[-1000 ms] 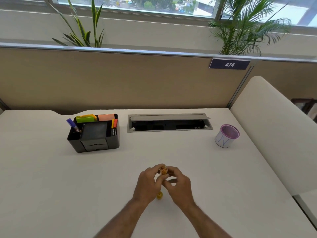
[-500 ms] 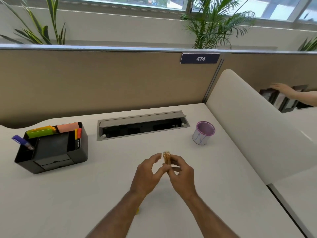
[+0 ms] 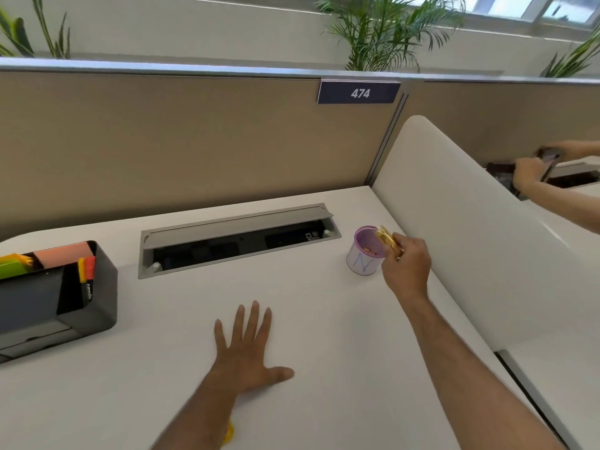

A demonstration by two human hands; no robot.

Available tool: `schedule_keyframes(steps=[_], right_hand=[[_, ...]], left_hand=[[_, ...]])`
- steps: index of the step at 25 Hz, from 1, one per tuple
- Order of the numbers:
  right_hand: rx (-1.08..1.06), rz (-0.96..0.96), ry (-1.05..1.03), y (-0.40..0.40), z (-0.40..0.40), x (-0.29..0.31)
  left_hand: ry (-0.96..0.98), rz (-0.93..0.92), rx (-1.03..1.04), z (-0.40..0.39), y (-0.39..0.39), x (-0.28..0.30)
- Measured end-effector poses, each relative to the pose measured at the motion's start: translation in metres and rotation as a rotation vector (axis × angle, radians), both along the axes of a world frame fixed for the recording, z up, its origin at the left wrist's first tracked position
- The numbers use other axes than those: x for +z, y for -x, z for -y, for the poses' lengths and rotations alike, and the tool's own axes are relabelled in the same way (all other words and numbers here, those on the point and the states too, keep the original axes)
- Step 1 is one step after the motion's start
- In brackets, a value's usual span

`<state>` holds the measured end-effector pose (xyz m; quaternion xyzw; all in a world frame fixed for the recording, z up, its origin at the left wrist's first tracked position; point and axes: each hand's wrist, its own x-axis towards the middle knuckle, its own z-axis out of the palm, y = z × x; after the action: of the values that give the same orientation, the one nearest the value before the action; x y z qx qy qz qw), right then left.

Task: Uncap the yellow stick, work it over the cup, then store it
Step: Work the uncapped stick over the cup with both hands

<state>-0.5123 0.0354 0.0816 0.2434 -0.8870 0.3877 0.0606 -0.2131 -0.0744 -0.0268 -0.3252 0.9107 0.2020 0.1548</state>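
The right hand (image 3: 406,267) is out over the far right of the white table (image 3: 324,336), fingers pinched shut around the yellow stick (image 3: 387,239). The stick tilts up and to the left from the fingertips, its top end reaching over the rim of the small white cup with a purple mesh lining and a blue letter N (image 3: 365,251). Whether the tip actually touches the rim or the mesh, I can't tell. A few small orange-yellow bits lie inside the cup.

The left hand (image 3: 246,350) is flat on the table, palm down, fingers spread wide and thumb out to the right, holding nothing. Just beside the left forearm, at the near edge of the table, a small yellow piece (image 3: 228,431) pokes out, most of it hidden by the arm.

Over on the far left of the table sits the black desk organiser (image 3: 87,306), with green and pink sticky notes and orange markers standing in it, well apart from both hands.
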Motion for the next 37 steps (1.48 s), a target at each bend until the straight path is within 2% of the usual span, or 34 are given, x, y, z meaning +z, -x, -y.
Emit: schedule_keyframes(steps=[5, 9, 12, 15, 18, 31, 34, 37], right_hand=[[-0.029, -0.029, 0.026, 0.026, 0.012, 0.006], [0.024, -0.193, -0.029, 0.034, 0.021, 0.012], [-0.001, -0.140, -0.006, 0.035, 0.024, 0.011], [0.012, -0.148, -0.121, 0.036, 0.023, 0.003], [-0.035, -0.139, -0.044, 0.032, 0.025, 0.003], [0.025, -0.244, -0.130, 0.030, 0.021, -0.004], [-0.026, -0.205, -0.067, 0.028, 0.023, -0.001], [0.034, -0.249, -0.136, 0.031, 0.020, -0.004]], left_hand=[[-0.018, 0.027, -0.010, 0.002, 0.001, -0.001], [-0.034, 0.036, -0.014, 0.001, 0.001, 0.000], [-0.038, 0.038, -0.012, 0.002, 0.000, 0.000], [-0.038, 0.042, -0.016, 0.001, 0.001, 0.000], [-0.031, 0.045, -0.016, 0.001, 0.001, 0.000], [-0.028, 0.060, -0.026, 0.001, 0.001, 0.004], [-0.031, 0.061, -0.025, 0.002, 0.001, 0.004], [-0.038, 0.060, -0.022, 0.002, 0.001, 0.003]])
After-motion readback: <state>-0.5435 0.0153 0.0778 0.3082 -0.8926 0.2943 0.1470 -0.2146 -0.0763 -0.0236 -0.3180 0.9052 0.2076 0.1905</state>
